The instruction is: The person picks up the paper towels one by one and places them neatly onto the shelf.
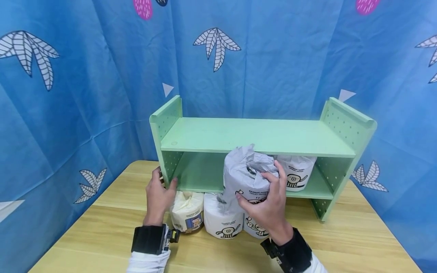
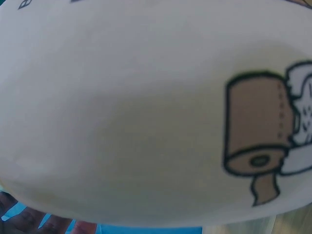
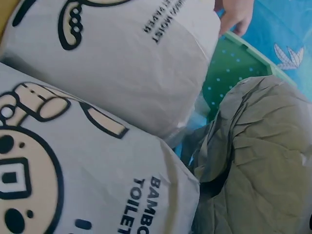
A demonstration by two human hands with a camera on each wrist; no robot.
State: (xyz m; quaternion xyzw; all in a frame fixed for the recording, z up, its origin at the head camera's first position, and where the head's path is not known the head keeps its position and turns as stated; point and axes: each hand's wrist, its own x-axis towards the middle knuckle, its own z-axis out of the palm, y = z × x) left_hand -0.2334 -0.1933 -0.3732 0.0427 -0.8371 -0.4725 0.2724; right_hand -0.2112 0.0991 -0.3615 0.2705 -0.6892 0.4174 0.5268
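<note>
My right hand (image 1: 268, 203) grips a toilet paper roll (image 1: 235, 176) in crumpled pale wrapping, with thumb and fingers spread around its side. The roll is raised before the lower shelf and overlaps two white-wrapped rolls standing below. At the left, my left hand (image 1: 160, 197) holds the side panel of the green shelf unit (image 1: 239, 134), thumb on the inner side. Beside that hand stands a cream-wrapped roll (image 1: 187, 212) with a coloured picture; its wrapping (image 2: 146, 122) fills the left wrist view. Printed white wrappings (image 3: 131, 83) crowd the right wrist view.
Another wrapped roll (image 1: 296, 172) stands on the lower shelf at the right. On the wooden table (image 1: 355, 242), a white roll (image 1: 223, 223) and a partly hidden one (image 1: 252, 227) stand in front of the unit. A blue patterned curtain (image 1: 273, 64) hangs behind.
</note>
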